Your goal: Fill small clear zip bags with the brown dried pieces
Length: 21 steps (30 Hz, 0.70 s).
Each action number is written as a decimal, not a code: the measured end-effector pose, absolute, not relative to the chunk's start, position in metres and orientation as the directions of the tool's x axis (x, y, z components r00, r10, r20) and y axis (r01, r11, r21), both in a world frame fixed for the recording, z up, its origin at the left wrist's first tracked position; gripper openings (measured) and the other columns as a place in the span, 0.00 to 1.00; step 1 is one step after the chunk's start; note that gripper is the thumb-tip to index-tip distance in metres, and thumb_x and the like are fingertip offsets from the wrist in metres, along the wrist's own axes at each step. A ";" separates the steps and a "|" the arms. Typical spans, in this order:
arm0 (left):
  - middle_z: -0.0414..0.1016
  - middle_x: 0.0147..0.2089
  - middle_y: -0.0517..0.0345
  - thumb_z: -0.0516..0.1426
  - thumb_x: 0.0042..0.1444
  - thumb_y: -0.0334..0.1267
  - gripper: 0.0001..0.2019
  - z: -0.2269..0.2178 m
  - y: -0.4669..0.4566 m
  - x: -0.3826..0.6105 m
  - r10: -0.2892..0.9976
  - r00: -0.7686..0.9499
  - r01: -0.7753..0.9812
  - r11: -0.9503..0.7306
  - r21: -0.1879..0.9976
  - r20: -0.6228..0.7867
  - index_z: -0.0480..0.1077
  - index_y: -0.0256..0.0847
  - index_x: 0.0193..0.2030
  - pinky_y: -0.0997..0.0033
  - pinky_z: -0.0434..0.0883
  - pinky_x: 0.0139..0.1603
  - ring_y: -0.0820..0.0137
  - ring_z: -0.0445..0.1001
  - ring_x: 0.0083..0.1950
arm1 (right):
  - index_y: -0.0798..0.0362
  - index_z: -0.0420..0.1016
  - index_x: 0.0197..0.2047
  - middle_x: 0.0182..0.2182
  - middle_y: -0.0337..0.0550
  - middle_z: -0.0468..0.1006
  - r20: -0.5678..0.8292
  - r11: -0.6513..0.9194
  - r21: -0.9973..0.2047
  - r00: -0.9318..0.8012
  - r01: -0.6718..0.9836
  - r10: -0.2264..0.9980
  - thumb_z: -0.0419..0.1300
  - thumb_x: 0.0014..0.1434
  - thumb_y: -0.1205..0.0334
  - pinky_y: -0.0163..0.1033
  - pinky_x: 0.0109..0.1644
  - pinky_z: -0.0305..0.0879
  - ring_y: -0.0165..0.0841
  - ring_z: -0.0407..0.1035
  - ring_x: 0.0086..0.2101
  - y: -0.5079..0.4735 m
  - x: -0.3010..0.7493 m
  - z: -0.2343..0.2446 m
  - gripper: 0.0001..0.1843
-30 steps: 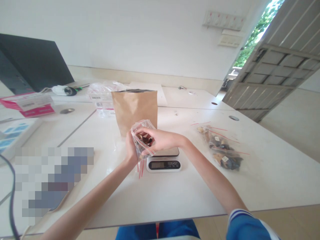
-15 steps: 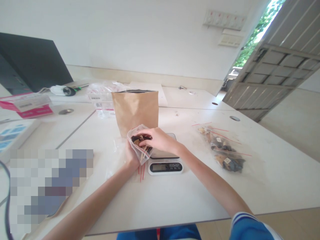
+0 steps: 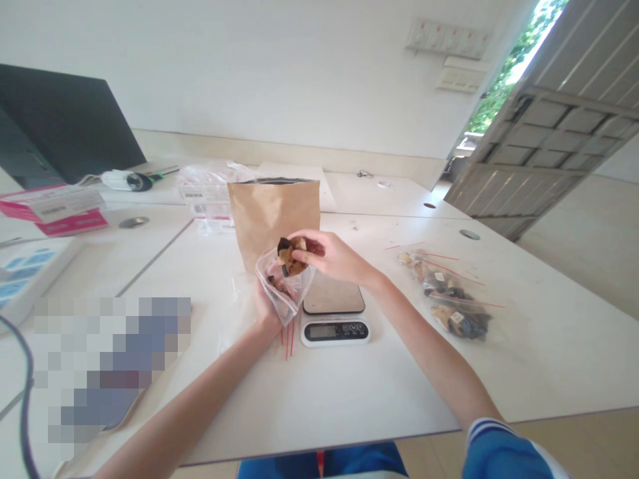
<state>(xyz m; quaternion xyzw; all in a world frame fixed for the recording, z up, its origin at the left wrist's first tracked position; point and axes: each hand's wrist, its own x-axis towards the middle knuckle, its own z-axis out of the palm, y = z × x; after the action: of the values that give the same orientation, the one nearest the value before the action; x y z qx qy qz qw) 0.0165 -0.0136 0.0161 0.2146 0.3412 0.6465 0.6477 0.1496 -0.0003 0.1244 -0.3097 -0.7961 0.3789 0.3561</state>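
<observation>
My left hand (image 3: 268,309) is wrapped round a clear zip bag (image 3: 291,305), its mouth open and tilted upward, with some dark pieces inside. Just above that mouth, my right hand (image 3: 324,254) pinches a clump of dried brown and black pieces (image 3: 293,256) that look like dried mushrooms. Below my right hand sits a kitchen scale (image 3: 335,332) with a metal plate and a lit display too small to read. Behind both hands stands an open brown kraft paper bag (image 3: 277,213); what it holds is hidden.
Filled zip bags (image 3: 452,293) with white labels lie to the right. Flat empty zip bags (image 3: 239,319) are beside my left wrist. A pink and white box (image 3: 64,209), a dark monitor (image 3: 74,126) and plastic-wrapped packs (image 3: 212,193) stand at the back left.
My right hand has come up out of the zip bag with a clump of dried pieces in its fingers. The bag in my left hand now shows fewer pieces.
</observation>
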 end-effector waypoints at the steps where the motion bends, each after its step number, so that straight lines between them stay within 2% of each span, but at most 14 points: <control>1: 0.66 0.18 0.65 0.47 0.62 0.47 0.14 0.017 -0.014 0.017 0.977 -0.109 -0.724 0.047 0.689 -0.182 0.70 0.45 0.36 0.79 0.63 0.16 0.78 0.62 0.16 | 0.54 0.72 0.46 0.39 0.43 0.77 0.361 0.518 -0.833 -0.518 0.194 0.775 0.59 0.58 0.63 0.39 0.46 0.70 0.32 0.73 0.39 0.003 0.152 0.129 0.12; 4: 0.65 0.17 0.65 0.53 0.59 0.43 0.10 0.021 -0.016 0.020 0.956 -0.168 -0.801 0.010 0.598 -0.241 0.73 0.43 0.38 0.81 0.61 0.14 0.79 0.60 0.14 | 0.52 0.68 0.48 0.40 0.43 0.75 0.520 0.593 -0.787 -0.336 0.170 0.786 0.57 0.60 0.58 0.40 0.45 0.71 0.33 0.72 0.40 0.017 0.156 0.150 0.14; 8: 0.64 0.17 0.65 0.53 0.58 0.39 0.09 0.026 -0.016 0.020 0.947 -0.156 -0.864 0.008 0.503 -0.282 0.73 0.40 0.34 0.83 0.61 0.13 0.80 0.60 0.13 | 0.47 0.64 0.52 0.46 0.45 0.72 0.753 0.704 -0.562 -0.083 0.434 0.652 0.49 0.66 0.54 0.42 0.52 0.68 0.35 0.68 0.48 0.043 0.143 0.180 0.14; 10: 0.66 0.19 0.63 0.51 0.60 0.38 0.11 0.026 -0.016 0.020 0.948 -0.140 -0.876 0.015 0.481 -0.284 0.73 0.39 0.32 0.82 0.61 0.14 0.80 0.61 0.14 | 0.45 0.63 0.53 0.48 0.46 0.70 0.798 0.699 -0.437 -0.115 0.566 0.592 0.47 0.67 0.57 0.45 0.55 0.65 0.37 0.66 0.50 0.056 0.131 0.188 0.13; 13: 0.70 0.21 0.61 0.51 0.60 0.37 0.11 0.024 -0.014 0.019 0.952 -0.123 -0.889 0.020 0.457 -0.280 0.73 0.38 0.32 0.83 0.62 0.16 0.80 0.63 0.16 | 0.45 0.64 0.52 0.47 0.48 0.71 0.753 0.697 -0.307 -0.282 0.648 0.594 0.48 0.66 0.63 0.47 0.57 0.62 0.39 0.65 0.50 0.073 0.116 0.188 0.13; 17: 0.73 0.23 0.59 0.51 0.60 0.38 0.12 0.022 -0.013 0.019 0.956 -0.132 -0.883 0.007 0.469 -0.262 0.73 0.37 0.32 0.82 0.62 0.17 0.79 0.65 0.17 | 0.49 0.65 0.51 0.46 0.47 0.72 0.673 0.734 -0.260 -0.427 0.627 0.604 0.46 0.65 0.70 0.43 0.57 0.62 0.36 0.66 0.49 0.079 0.113 0.179 0.15; 21: 0.71 0.20 0.59 0.48 0.61 0.36 0.15 0.027 -0.016 0.020 0.947 -0.156 -0.883 -0.005 0.470 -0.282 0.74 0.36 0.31 0.81 0.60 0.15 0.78 0.63 0.16 | 0.49 0.65 0.51 0.49 0.46 0.73 0.645 0.786 -0.261 -0.505 0.561 0.574 0.46 0.66 0.68 0.39 0.57 0.60 0.34 0.67 0.50 0.076 0.121 0.179 0.14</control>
<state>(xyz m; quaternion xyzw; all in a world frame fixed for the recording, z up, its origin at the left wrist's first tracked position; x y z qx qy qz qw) 0.0204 -0.0157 0.0273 0.0573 0.2802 0.7066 0.6473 0.1212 0.0755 0.1788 -0.3271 -0.8673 0.0090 0.3750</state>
